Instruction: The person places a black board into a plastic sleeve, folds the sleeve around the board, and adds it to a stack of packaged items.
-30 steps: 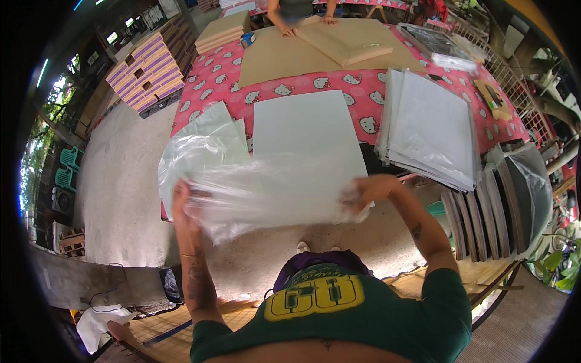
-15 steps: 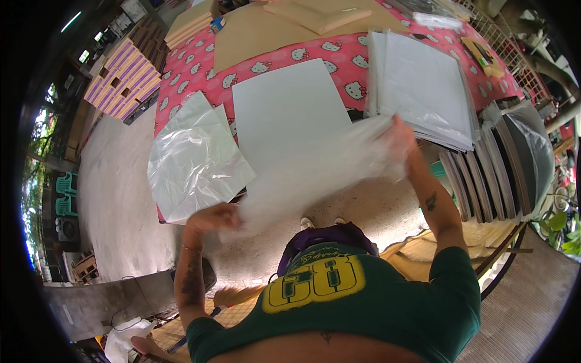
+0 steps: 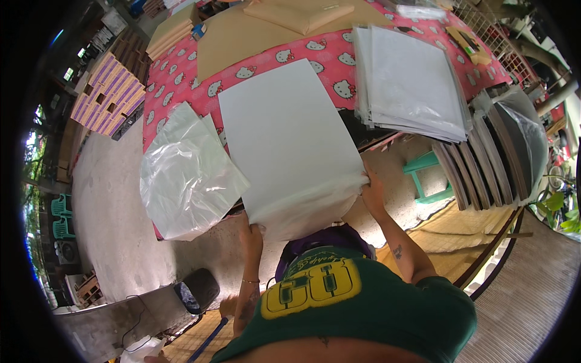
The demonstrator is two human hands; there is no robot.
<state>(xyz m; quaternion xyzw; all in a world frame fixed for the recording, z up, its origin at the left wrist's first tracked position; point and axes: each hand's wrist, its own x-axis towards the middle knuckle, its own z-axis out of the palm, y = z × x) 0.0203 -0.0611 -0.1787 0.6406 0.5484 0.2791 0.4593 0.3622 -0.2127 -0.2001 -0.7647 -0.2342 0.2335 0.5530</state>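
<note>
A large white rectangular sheet or board point(image 3: 284, 115) lies on the table, its near end jutting past the edge toward me. Around that near end is a clear plastic bag point(image 3: 308, 209), crumpled and hanging slightly below. At the bag's left corner my left hand point(image 3: 251, 235) is closed on the plastic. My right hand point(image 3: 373, 186) grips the bag at the right corner, fingers partly hidden beneath. Just left of the board lies a loose pile of clear plastic bags point(image 3: 184, 181). White boards in clear plastic point(image 3: 414, 85) are stacked to the right.
A pink patterned cloth point(image 3: 260, 71) covers the table. Brown paper point(image 3: 224, 45) and a wrapped brown parcel point(image 3: 299, 13) lie at the back. Dark-faced panels point(image 3: 484, 163) lean at the right, near a green stool point(image 3: 423, 175). Boxes point(image 3: 109, 94) are stacked at far left.
Both hands have drawn closer together and nearer my body. The bag, earlier stretched out and blurred above the floor, now covers the board's near end. The view has shifted slightly.
</note>
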